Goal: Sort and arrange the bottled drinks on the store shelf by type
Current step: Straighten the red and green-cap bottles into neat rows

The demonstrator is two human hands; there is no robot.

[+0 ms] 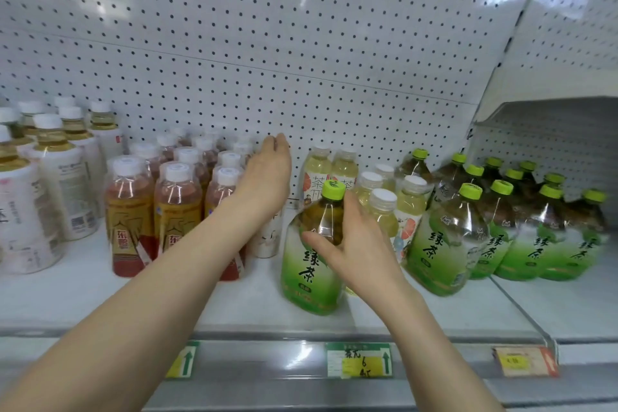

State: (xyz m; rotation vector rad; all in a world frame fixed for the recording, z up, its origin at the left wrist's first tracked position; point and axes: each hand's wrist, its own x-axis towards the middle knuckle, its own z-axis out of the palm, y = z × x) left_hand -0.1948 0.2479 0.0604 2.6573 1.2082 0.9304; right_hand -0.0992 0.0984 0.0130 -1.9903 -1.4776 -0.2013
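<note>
Right hand (pixel 347 244) curls around the clear, smooth shoulder of a green-capped plastic green-tea bottle (pixel 311 274), upright near the front of the white shelf (pixel 83 294). To its right, matching green-capped bottles (pixel 501 231) cluster. Left hand (pixel 267 174) reaches back, fingers loosely straight, beside white-capped amber bottles (pixel 177 207).

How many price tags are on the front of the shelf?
3: left tag, partly covered; middle tag; right tag. More may sit beyond the view.
</note>
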